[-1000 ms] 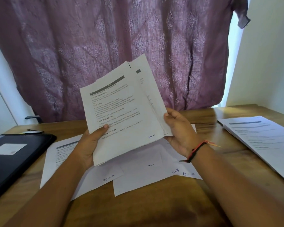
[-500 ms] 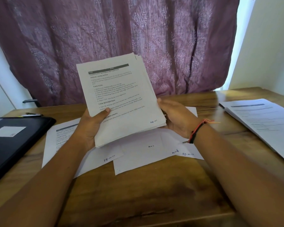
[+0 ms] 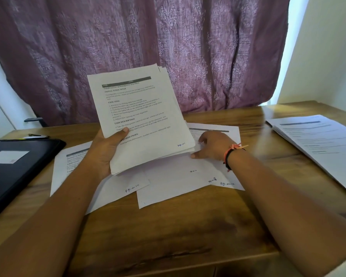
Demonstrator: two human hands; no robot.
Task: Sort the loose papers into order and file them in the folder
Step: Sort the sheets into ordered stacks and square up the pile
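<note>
On my feed, the left hand [image 3: 106,150] holds a stack of papers [image 3: 140,120] up off the desk [image 3: 178,236], just above centre and tilted back towards 12 o'clock. Its fingers are curled behind the stack and the thumb [image 3: 126,129] clamps the printed front sheet near the lower left edge. That top sheet has a handwritten page mark in its lower right corner.

The right hand [image 3: 212,145] is down at about 3 o'clock of the stack, lying on the loose sheets [image 3: 178,182] spread over the desk. Its fingers look relaxed and rest on the paper without gripping anything, though they are a little blurred. A black and orange wristband [image 3: 231,154] sits on that wrist.

The loose sheets overlap one another under both hands, from 8 o'clock round to 4 o'clock, and several carry handwritten page numbers at the bottom. The black folder [image 3: 18,166] lies closed at 9 o'clock, with a white label on its cover, apart from the sheets. A second pile [image 3: 318,140] of printed pages lies at 3 o'clock near the desk's edge. A purple patterned curtain [image 3: 168,47] hangs behind the desk at 12 o'clock.
</note>
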